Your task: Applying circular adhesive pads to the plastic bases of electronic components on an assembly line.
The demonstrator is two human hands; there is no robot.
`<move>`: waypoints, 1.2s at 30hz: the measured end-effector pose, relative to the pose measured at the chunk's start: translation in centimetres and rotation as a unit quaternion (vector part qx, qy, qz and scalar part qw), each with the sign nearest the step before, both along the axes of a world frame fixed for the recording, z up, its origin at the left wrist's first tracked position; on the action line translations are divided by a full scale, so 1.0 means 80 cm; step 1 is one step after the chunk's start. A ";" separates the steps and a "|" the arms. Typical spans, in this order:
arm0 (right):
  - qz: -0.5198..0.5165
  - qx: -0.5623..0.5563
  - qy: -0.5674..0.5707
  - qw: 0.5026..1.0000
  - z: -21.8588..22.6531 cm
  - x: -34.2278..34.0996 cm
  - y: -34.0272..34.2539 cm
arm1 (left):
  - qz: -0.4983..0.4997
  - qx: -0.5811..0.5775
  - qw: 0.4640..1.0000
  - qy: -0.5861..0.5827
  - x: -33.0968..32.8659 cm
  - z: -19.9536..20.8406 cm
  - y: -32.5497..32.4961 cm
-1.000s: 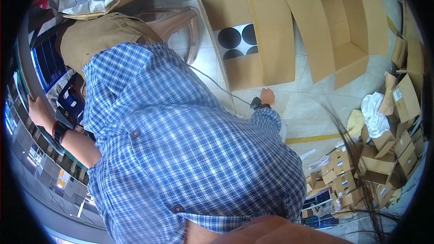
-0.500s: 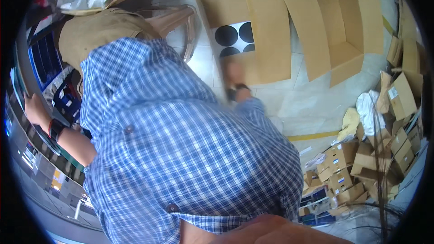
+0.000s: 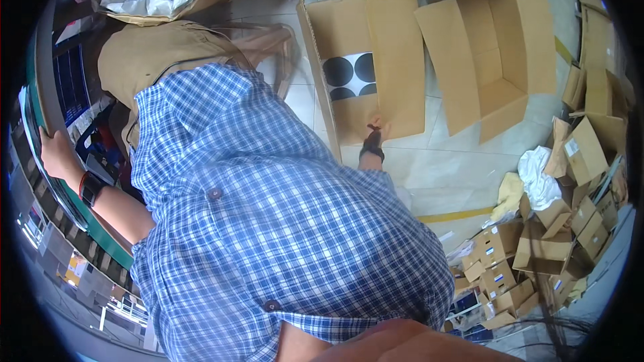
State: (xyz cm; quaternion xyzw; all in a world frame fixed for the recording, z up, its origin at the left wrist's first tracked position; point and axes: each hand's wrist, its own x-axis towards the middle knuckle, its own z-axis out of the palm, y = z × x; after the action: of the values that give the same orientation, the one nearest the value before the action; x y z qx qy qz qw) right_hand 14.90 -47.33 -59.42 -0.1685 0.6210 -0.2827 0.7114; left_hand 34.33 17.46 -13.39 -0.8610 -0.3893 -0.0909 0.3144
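My left hand [image 3: 62, 155] is at the far left, its fingers curled round the edge of a green-sided table [image 3: 111, 245]; some fingertips are hidden. My right hand [image 3: 379, 132] is over the near flap of an open cardboard box [image 3: 399, 60]. Its small visible fingers look apart, with nothing plainly held. A dark band circles that wrist. Inside the box, round black discs [image 3: 337, 71] show against a white layer.
Right of this box stands a second open cardboard box [image 3: 503, 47]. A heap of cardboard cartons [image 3: 503, 255] lies at lower right, with white wrapping [image 3: 537, 177] beside it. A brown plastic chair [image 3: 285, 53] and a paper-lined sack [image 3: 151, 0] are at upper left.
My right hand, blurred at the box's near left earlier, has moved right across the near flap. My left hand stays at the table edge. The whole view has shifted slightly.
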 end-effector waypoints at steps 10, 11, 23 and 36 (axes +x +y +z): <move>0.104 0.010 -0.115 0.988 0.154 0.043 -0.130 | -0.005 0.046 0.999 -0.003 -0.023 0.018 0.044; 0.133 -0.035 -0.028 0.990 0.161 0.080 -0.149 | 0.020 0.030 0.999 -0.023 -0.013 0.018 0.032; 0.345 -0.343 0.290 0.824 0.191 0.135 -0.253 | 0.014 -0.009 0.999 -0.036 -0.022 0.022 0.029; 0.267 -0.545 0.492 0.625 0.175 0.146 -0.246 | -0.058 -0.058 0.997 -0.015 -0.016 0.019 0.069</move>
State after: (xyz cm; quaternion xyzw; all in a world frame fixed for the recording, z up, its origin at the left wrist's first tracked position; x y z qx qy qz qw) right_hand 26.57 -67.01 -45.45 -0.7974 0.5389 -0.2422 0.1228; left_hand 33.07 22.99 -11.84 -0.8972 -0.3484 -0.0993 0.2525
